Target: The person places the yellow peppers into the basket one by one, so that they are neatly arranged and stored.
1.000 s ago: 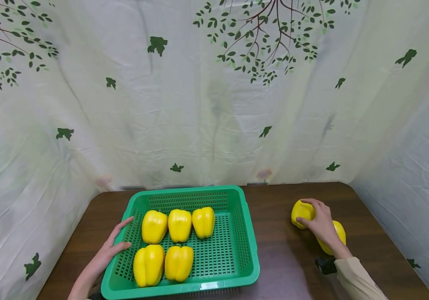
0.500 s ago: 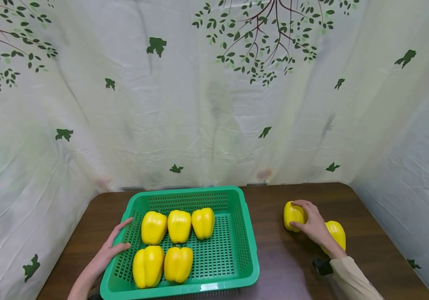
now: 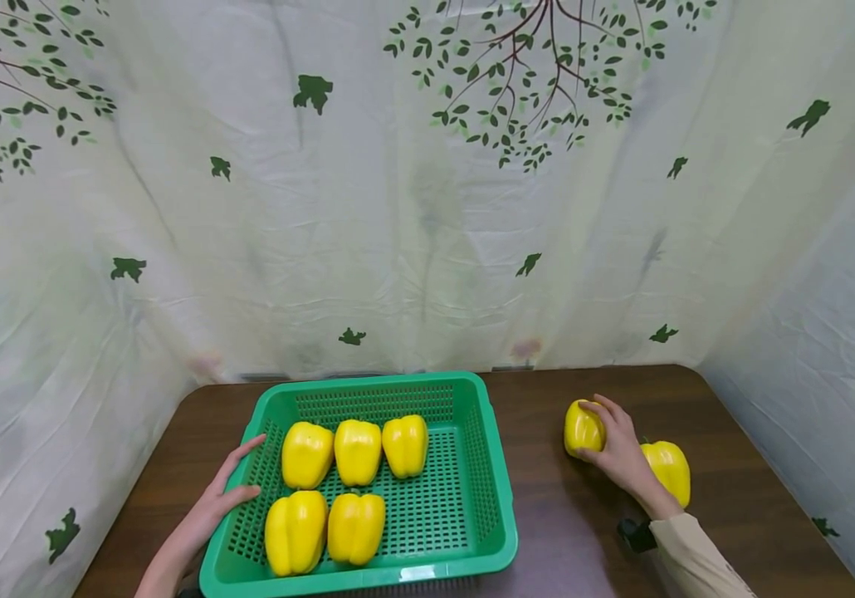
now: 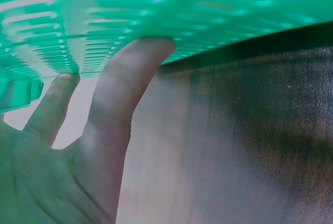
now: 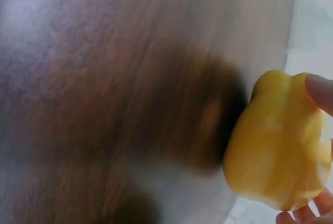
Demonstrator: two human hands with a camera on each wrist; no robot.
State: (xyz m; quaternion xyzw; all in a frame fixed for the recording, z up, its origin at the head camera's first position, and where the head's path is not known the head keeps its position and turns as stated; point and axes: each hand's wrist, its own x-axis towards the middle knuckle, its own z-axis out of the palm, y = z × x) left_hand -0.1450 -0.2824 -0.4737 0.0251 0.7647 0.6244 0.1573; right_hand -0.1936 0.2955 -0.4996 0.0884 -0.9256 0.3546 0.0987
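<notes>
At the right of the head view, my right hand (image 3: 620, 454) grips a yellow bell pepper (image 3: 583, 429) between thumb and fingers. The right wrist view shows this pepper (image 5: 278, 143) close up, its shadow on the table beside it. A second loose bell pepper (image 3: 668, 472) lies behind that wrist, partly covered by it. My left hand (image 3: 212, 498) rests against the left side of a green plastic basket (image 3: 504, 498), fingers spread and fairly straight. In the left wrist view, the thumb (image 4: 125, 83) touches the slotted basket wall (image 4: 218, 21) from outside.
Inside the basket, three yellow bell peppers (image 3: 358, 451) form a back row and two more (image 3: 356, 528) a front row, all toward its left. The brown wooden table (image 3: 547, 531) ends at a pale curtain (image 3: 427, 208) with leaf prints.
My right hand has moved left with the bell pepper, uncovering more of the loose pepper behind the wrist. The left hand and basket have stayed in place.
</notes>
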